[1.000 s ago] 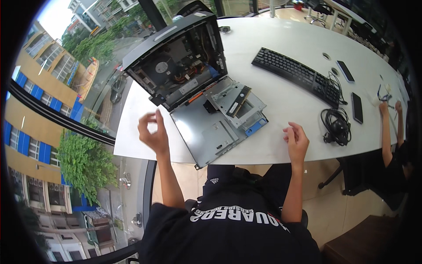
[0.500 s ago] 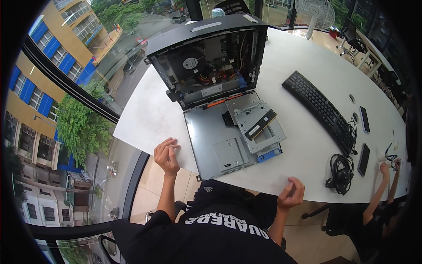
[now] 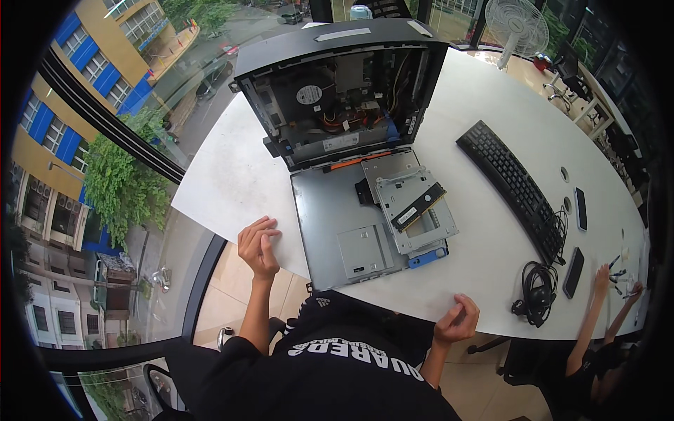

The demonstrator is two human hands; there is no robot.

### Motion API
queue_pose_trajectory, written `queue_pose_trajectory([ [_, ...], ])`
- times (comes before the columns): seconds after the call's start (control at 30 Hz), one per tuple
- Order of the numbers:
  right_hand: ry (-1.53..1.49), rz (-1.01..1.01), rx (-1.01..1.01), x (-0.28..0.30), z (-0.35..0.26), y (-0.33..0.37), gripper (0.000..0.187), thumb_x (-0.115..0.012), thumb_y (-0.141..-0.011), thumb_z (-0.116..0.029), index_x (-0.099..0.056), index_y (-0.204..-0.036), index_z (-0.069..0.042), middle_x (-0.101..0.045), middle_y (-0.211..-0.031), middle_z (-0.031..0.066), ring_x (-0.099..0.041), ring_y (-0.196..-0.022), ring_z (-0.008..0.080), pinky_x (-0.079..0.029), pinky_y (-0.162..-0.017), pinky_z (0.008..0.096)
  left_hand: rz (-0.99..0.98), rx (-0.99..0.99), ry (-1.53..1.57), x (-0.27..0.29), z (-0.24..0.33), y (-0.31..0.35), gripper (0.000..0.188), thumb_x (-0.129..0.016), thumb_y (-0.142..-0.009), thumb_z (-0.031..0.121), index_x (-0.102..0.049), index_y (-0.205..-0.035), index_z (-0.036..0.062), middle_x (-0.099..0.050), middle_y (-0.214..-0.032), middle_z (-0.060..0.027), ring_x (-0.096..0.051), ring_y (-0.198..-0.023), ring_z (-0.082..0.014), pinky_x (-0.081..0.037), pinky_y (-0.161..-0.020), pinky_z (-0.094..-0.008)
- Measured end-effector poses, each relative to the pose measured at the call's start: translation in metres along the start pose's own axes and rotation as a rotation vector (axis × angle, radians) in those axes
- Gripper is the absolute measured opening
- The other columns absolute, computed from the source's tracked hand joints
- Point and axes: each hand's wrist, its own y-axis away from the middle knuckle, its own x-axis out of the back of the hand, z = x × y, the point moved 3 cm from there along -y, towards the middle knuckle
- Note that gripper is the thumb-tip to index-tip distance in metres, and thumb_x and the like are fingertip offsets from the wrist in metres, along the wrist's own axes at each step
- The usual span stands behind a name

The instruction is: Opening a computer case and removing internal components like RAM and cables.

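My left hand point(image 3: 258, 247) rests at the table edge, left of the flat metal side panel point(image 3: 319, 210), its fingers loosely bent and holding nothing. My right hand point(image 3: 458, 319) hovers by the front edge, right of the panel, also loosely curled with nothing in it. Behind the panel stands an opened black desktop computer case point(image 3: 344, 95), its fan and wiring showing. A metal drive bracket point(image 3: 404, 242) with a blue latch point(image 3: 428, 258) lies over the panel's right part. On top of the bracket, a black memory module point(image 3: 420, 207) lies at a slant.
To the right lie a black keyboard point(image 3: 509, 189), a coiled black cable point(image 3: 538, 291) and two dark phone-like slabs point(image 3: 573, 272). At far right, another person's hands point(image 3: 602, 277) handle small thin items. A white fan point(image 3: 517, 31) stands beyond the white table point(image 3: 456, 91).
The view has shifted slightly, moving the whole scene a little. My hands keep nearly the same pose. The other person's hands at far right have moved apart.
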Motion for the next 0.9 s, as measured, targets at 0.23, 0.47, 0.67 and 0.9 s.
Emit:
queue_pose_trajectory([
  [0.23, 0.023, -0.047, -0.003, 0.0, -0.009, 0.0, 0.018, -0.056, -0.084, -0.001, -0.07, -0.095, 0.0, -0.073, -0.091, 0.0135, -0.07, -0.084, 0.032, -0.058, -0.077, 0.0404, -0.021, 0.024, -0.026, 0.01, 0.0, -0.004, 0.028, -0.048, -0.09, 0.01, -0.072, -0.078, 0.003, -0.078, -0.097, -0.0127, -0.073, -0.105, -0.0302, -0.045, -0.097, -0.0375],
  [0.47, 0.162, 0.051, -0.027, 0.012, -0.003, -0.01, 0.021, -0.057, -0.075, -0.001, -0.069, -0.092, -0.003, -0.072, -0.089, 0.0122, -0.071, -0.081, 0.0313, -0.059, -0.075, 0.039, -0.088, 0.034, -0.021, -0.011, -0.008, 0.003, 0.035, -0.043, -0.095, 0.017, -0.069, -0.079, -0.0017, -0.076, -0.098, -0.0193, -0.07, -0.107, -0.038, -0.046, -0.101, -0.0456],
  [0.67, 0.153, -0.025, 0.001, 0.011, -0.005, -0.014, 0.029, -0.06, -0.068, 0.0, -0.07, -0.094, -0.008, -0.072, -0.09, 0.006, -0.072, -0.081, 0.023, -0.059, -0.069, 0.0329, 0.035, -0.274, 0.031, 0.006, 0.006, -0.003, 0.062, -0.04, -0.106, 0.037, -0.075, -0.074, -0.0022, -0.077, -0.078, -0.0194, -0.075, -0.077, -0.0396, -0.061, -0.077, -0.0502],
  [0.9, 0.17, -0.008, 0.002, 0.014, -0.005, -0.009, 0.032, -0.059, -0.066, 0.0, -0.071, -0.094, -0.009, -0.072, -0.092, 0.004, -0.072, -0.081, 0.0208, -0.059, -0.068, 0.0299, -0.046, -0.184, 0.111, -0.018, 0.0, -0.004, 0.062, -0.039, -0.109, 0.042, -0.075, -0.084, -0.0016, -0.076, -0.087, -0.0175, -0.074, -0.086, -0.0366, -0.06, -0.083, -0.0462],
])
